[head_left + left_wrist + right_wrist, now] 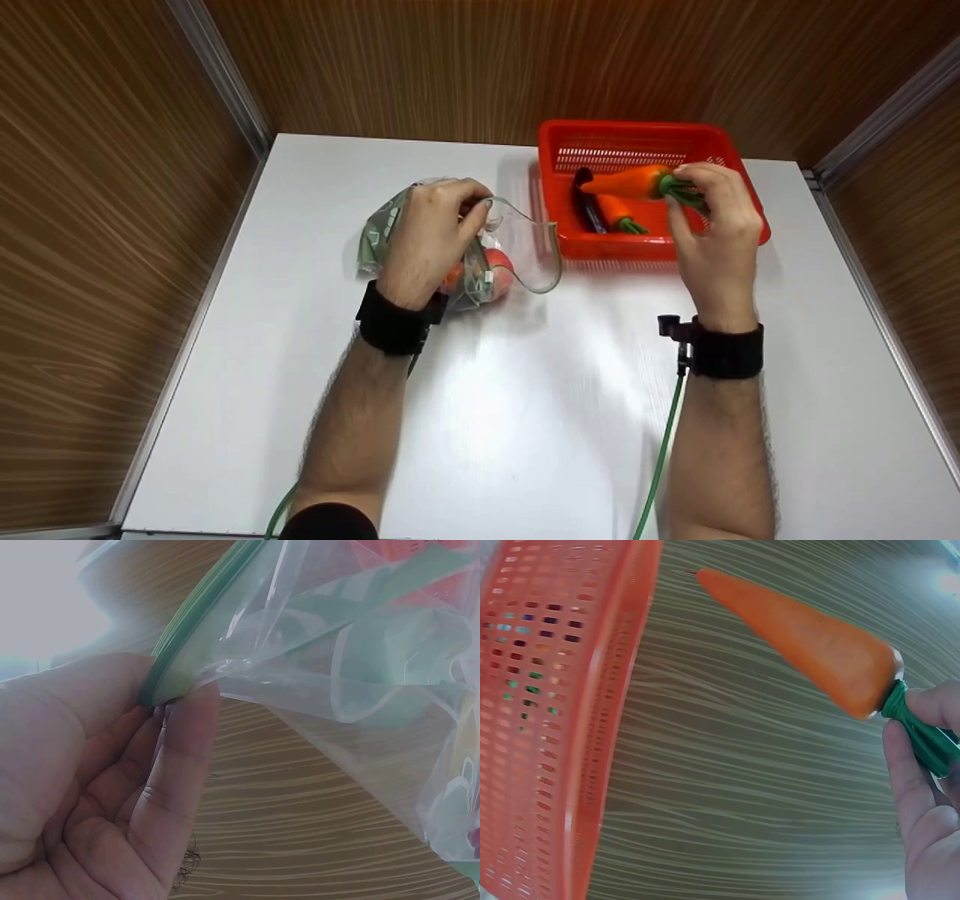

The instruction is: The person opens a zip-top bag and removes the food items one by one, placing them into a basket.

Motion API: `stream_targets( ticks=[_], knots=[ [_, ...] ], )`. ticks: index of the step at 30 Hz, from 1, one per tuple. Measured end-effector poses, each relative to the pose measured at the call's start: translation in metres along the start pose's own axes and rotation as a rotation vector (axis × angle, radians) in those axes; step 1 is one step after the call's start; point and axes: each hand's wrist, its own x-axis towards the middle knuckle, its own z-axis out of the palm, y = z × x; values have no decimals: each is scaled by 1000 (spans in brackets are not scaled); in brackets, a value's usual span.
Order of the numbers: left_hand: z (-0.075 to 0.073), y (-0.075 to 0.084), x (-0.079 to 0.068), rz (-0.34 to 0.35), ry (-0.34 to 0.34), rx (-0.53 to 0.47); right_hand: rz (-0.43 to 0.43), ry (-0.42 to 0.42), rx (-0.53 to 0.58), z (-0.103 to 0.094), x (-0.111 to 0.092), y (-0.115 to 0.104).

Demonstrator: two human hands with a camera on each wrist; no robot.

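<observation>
My left hand [431, 236] pinches the green-edged rim of a clear zip bag [202, 607] between thumb and forefinger. The bag's mouth gapes toward the right, and a red round fruit [499, 271] shows inside it among other items. With thumb and fingers, my right hand [716, 225] grips a carrot [802, 645] by its green stems [915, 735]. The orange root points left, held above the red basket [637, 247]. Below it in the basket lie a second carrot [616, 210] and a dark eggplant [587, 199].
A white table [495, 435] carries the bag and the basket. Wood-grain panels [420, 67] close it in at the back and both sides. Green cables [661, 457] run from the wrist cameras toward the front edge.
</observation>
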Motion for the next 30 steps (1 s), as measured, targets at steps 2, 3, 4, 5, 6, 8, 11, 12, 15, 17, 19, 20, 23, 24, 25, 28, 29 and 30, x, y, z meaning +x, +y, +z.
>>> stream_targets(
  ticks=[2, 3, 4, 5, 6, 8, 11, 12, 15, 17, 19, 20, 23, 24, 25, 28, 29, 30],
  knots=[
    [0, 0, 0, 0, 0, 0, -17, -31, -16, 5, 0, 5],
    [0, 0, 0, 1, 0, -1, -28, -50, -31, 8, 0, 8],
    [0, 1, 0, 1, 0, -2, -34, -66, -42, 11, 0, 10],
    [0, 1, 0, 1, 0, -3, -41, -81, -56, 13, 0, 12],
    [0, 1, 0, 1, 0, -4, -45, -96, -68, 16, -1, 14],
    [0, 2, 0, 0, -2, -7, -43, -119, -80, 21, -2, 18],
    [0, 3, 1, 3, -4, -14, -36, -150, -94, 28, -4, 23],
    [0, 3, 1, 7, -4, -17, -34, -159, -94, 30, -4, 24],
    [1, 3, 1, 18, 1, -24, -35, -185, -100, 35, -6, 28],
    [1, 3, 1, 23, 3, -24, -35, -201, -102, 39, -7, 30],
    [1, 3, 1, 24, 4, -23, -38, -215, -101, 44, -8, 33],
    [1, 3, 0, 24, 5, -21, -40, -222, -102, 46, -8, 34],
    [1, 3, 0, 24, 4, -19, -44, -234, -89, 51, -10, 38],
    [1, 3, 0, 24, 4, -18, -45, -238, -89, 52, -11, 40],
    [1, 3, 0, 23, 4, -17, -45, -241, -91, 53, -11, 40],
    [1, 3, 0, 18, 3, -16, -35, -253, -99, 56, -12, 42],
    [1, 3, 0, 17, 2, -13, -31, -257, -102, 57, -12, 43],
    [1, 3, 1, 15, 2, -11, -26, -260, -104, 58, -13, 43]
  ],
)
